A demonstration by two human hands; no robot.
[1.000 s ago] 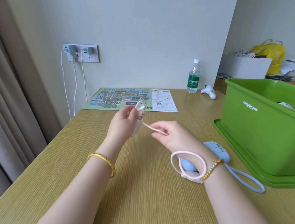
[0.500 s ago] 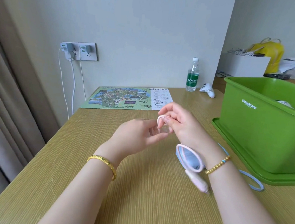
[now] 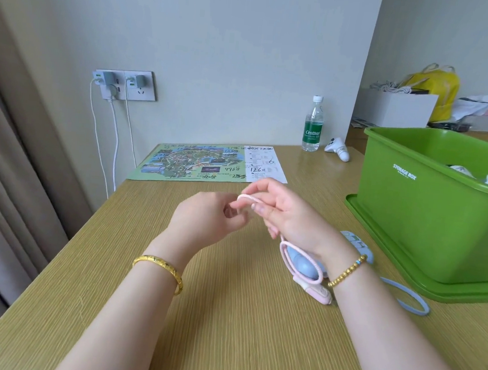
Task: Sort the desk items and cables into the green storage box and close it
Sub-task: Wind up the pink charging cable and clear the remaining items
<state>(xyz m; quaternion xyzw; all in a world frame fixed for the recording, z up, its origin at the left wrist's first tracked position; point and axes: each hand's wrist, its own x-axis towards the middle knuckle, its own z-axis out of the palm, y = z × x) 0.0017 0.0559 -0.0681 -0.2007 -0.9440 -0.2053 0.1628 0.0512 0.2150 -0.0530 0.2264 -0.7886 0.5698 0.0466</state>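
Both hands hold a thin pink cable point(image 3: 285, 259) above the middle of the wooden desk point(image 3: 225, 316). My right hand point(image 3: 286, 215) pinches a bend of it near the top. My left hand point(image 3: 207, 220) grips the cable's end, fingertip to fingertip with the right. A loop and a pink plug hang below my right wrist. Under that wrist lies a light blue device point(image 3: 303, 268) with a blue strap point(image 3: 410, 298). The green storage box point(image 3: 428, 218) stands open at the right on its green lid point(image 3: 378, 255), with a few items inside.
A printed map sheet point(image 3: 206, 164) lies at the desk's far side. A water bottle point(image 3: 313, 126) and a small white controller point(image 3: 338, 150) stand by the wall. Chargers with white cords point(image 3: 113, 144) hang from the wall socket. A curtain is at left; clutter fills the back right.
My hands came together from apart, the right one rising to meet the left. The cable went from stretched between them to folded, and its hanging loop and plug swung under my right wrist.
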